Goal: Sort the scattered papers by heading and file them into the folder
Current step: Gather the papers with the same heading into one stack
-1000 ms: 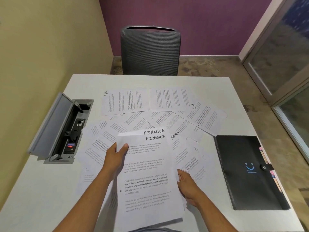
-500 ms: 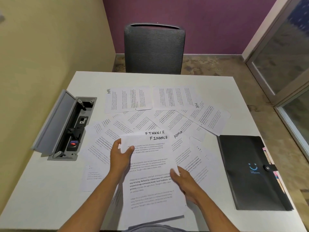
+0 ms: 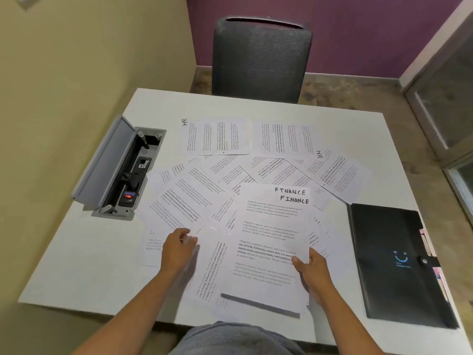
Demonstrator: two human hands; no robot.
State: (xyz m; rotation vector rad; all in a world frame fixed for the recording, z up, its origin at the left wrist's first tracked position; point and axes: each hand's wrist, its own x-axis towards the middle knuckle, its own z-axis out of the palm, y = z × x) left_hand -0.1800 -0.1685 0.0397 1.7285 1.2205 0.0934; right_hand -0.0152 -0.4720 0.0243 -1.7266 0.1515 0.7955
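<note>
Two sheets headed FINANCE (image 3: 271, 234) are stacked a little offset, and my right hand (image 3: 311, 271) grips their right edge with the thumb on top, holding them just above the near middle of the table. My left hand (image 3: 178, 248) is off the stack and rests its curled fingers on a scattered sheet (image 3: 179, 208) to the left; whether it pinches that sheet is unclear. Many printed papers fan across the table; two headed HR (image 3: 215, 137) (image 3: 337, 172) lie farther back. A closed black folder (image 3: 399, 262) with coloured tabs lies at the right.
An open grey cable box (image 3: 120, 170) with sockets is sunk into the white table (image 3: 76, 265) at the left. A dark mesh chair (image 3: 261, 57) stands at the far side. A beige wall runs along the left; a glass door is at the right.
My left hand let go of the FINANCE sheets and moved left and down onto the scattered papers. My right hand now holds the stack alone, shifted right.
</note>
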